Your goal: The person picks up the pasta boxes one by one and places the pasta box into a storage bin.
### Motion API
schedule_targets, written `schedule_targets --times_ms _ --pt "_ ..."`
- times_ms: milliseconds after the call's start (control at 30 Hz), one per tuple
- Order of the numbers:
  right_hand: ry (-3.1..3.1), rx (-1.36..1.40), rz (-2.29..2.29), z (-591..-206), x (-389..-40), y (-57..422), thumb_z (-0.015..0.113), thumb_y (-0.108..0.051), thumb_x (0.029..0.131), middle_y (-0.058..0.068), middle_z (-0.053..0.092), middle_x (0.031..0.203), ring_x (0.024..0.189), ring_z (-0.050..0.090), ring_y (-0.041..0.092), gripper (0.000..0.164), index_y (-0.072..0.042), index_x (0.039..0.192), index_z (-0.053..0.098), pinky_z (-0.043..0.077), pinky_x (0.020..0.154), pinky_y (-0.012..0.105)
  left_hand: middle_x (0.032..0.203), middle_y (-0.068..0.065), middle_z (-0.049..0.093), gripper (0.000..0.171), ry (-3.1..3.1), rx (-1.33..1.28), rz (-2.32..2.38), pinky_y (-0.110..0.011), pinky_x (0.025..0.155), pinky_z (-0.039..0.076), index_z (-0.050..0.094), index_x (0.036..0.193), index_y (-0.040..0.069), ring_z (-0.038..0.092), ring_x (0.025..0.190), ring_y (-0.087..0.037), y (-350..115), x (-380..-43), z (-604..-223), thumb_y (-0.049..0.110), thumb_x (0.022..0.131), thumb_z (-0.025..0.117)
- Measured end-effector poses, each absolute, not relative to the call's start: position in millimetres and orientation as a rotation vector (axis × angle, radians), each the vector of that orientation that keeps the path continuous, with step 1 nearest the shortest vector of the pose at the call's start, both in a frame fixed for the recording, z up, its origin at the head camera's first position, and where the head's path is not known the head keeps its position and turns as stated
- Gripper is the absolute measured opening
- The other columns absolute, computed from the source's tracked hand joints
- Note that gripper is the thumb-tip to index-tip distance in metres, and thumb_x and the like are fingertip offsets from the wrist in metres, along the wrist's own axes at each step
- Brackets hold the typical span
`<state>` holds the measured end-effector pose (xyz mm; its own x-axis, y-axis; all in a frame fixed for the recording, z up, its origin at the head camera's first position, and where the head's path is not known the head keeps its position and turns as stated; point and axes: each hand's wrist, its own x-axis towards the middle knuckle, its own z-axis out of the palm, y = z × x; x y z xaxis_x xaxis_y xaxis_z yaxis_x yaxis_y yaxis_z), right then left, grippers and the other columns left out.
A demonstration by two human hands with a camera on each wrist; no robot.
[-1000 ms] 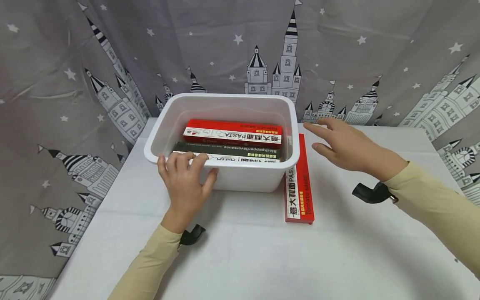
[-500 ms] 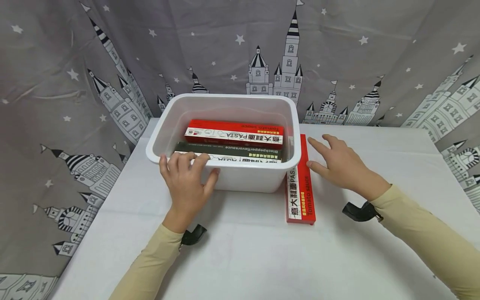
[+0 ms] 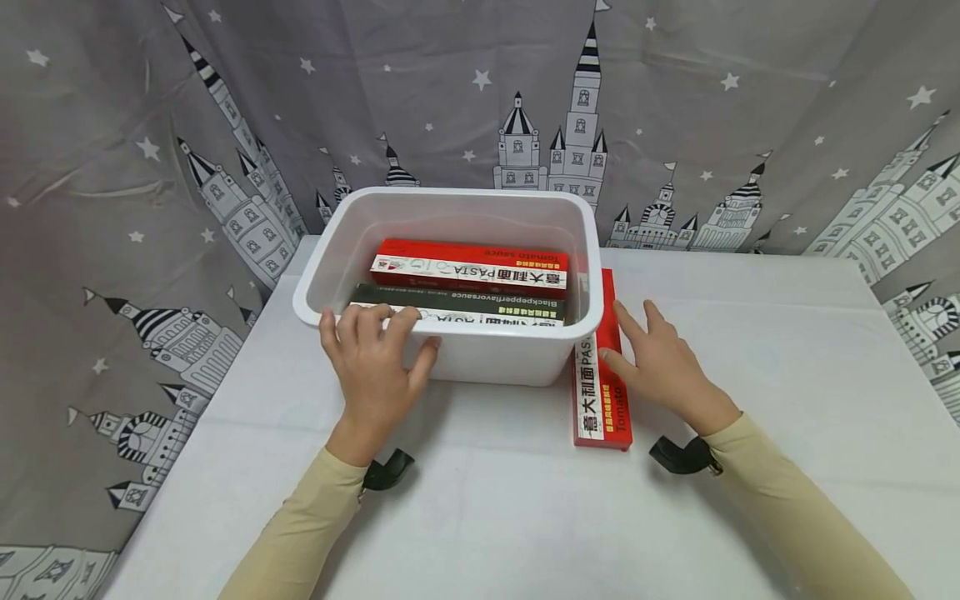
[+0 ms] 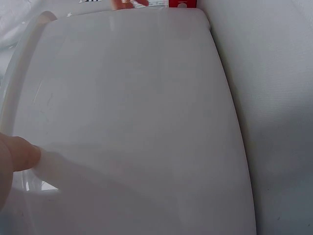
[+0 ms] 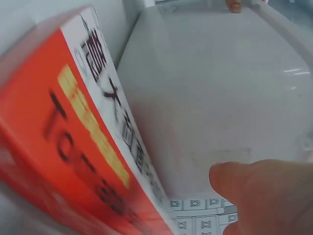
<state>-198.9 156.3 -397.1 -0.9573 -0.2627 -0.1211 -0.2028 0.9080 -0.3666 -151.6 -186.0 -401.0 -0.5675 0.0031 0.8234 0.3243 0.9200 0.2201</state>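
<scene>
My left hand (image 3: 367,367) grips the near rim of a white plastic bin (image 3: 487,360), fingers curled over it and the thumb (image 4: 22,153) against the outer wall. Inside the bin lie a red tomato sauce pasta box (image 3: 468,254) and, nearer, a dark green black pepper one (image 3: 487,302). Another red pasta box (image 3: 611,417) lies on the table along the bin's right side, its far part beside the wall. Over that box's right edge hovers my right hand (image 3: 667,362), fingers spread and holding nothing. In the right wrist view its thumb (image 5: 244,180) shows across from the box.
A white cloth covers the table (image 3: 480,517). Behind and to the left hangs a grey curtain (image 3: 420,75) printed with castles and stars, close to the bin's far side. Black wrist mounts (image 3: 682,454) stick out below both hands.
My right hand has come down and toward me, from beside the bin's far right corner to the red pasta box on the table. The left hand keeps its hold on the rim.
</scene>
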Motion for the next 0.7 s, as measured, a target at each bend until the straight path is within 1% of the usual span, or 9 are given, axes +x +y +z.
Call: schedule_targets --times_ms 100,200,367,567,633,700 --pt "2.885 -0.313 -0.580 -406.1 -196.9 152.5 0.056 -0.042 0.098 0.040 0.012 0.162 0.139 0.032 0.067 0.081 -0.010 0.163 0.019 0.035 0.104 0.078 0.100 -0.018 0.056 0.027 -2.138 -0.234 -0.432 -0.070 0.108 0.022 0.064 0.106 0.010 0.047 0.108 -0.040 -185.9 -151.4 -401.1 0.026 0.085 0.069" --pt "2.878 -0.288 -0.603 -415.0 -195.0 148.8 0.057 -0.043 0.096 0.038 0.010 0.163 0.139 0.033 0.065 0.084 -0.011 0.163 0.017 0.039 0.103 0.076 0.099 -0.018 0.056 0.027 -2.133 -0.235 -0.427 -0.070 0.108 0.023 0.064 0.106 0.010 0.047 0.107 -0.040 -185.8 -151.6 -401.0 0.026 0.085 0.069" --pt "2.900 -0.322 -0.600 -427.1 -190.9 143.6 0.056 -0.045 0.096 0.038 0.012 0.162 0.133 0.041 0.063 0.085 -0.011 0.163 0.018 0.045 0.099 0.073 0.099 -0.018 0.056 0.027 -2.131 -0.232 -0.426 -0.070 0.108 0.023 0.064 0.106 0.010 0.047 0.107 -0.040 -185.7 -152.1 -401.5 0.026 0.085 0.069" --pt "2.916 -0.365 -0.605 -437.5 -185.2 137.2 0.056 -0.049 0.094 0.039 0.018 0.160 0.127 0.048 0.060 0.086 -0.018 0.164 0.016 0.051 0.093 0.070 0.100 -0.018 0.056 0.027 -2.140 -0.232 -0.432 -0.070 0.109 0.022 0.064 0.107 0.010 0.047 0.108 -0.040 -185.6 -152.1 -401.3 0.026 0.086 0.069" --pt "2.913 -0.364 -0.598 -439.9 -184.0 135.2 0.057 -0.050 0.094 0.038 0.018 0.160 0.127 0.047 0.059 0.087 -0.017 0.164 0.016 0.052 0.093 0.068 0.100 -0.019 0.056 0.027 -2.143 -0.233 -0.432 -0.070 0.109 0.022 0.064 0.107 0.010 0.046 0.108 -0.040 -185.7 -151.9 -401.2 0.026 0.086 0.069" --pt "2.924 -0.374 -0.574 -443.1 -183.4 133.9 0.057 -0.051 0.093 0.038 0.019 0.159 0.123 0.050 0.056 0.088 -0.016 0.164 0.018 0.053 0.091 0.065 0.101 -0.019 0.056 0.027 -2.146 -0.233 -0.435 -0.070 0.109 0.022 0.064 0.107 0.010 0.046 0.108 -0.040 -185.8 -151.8 -400.9 0.026 0.086 0.069"
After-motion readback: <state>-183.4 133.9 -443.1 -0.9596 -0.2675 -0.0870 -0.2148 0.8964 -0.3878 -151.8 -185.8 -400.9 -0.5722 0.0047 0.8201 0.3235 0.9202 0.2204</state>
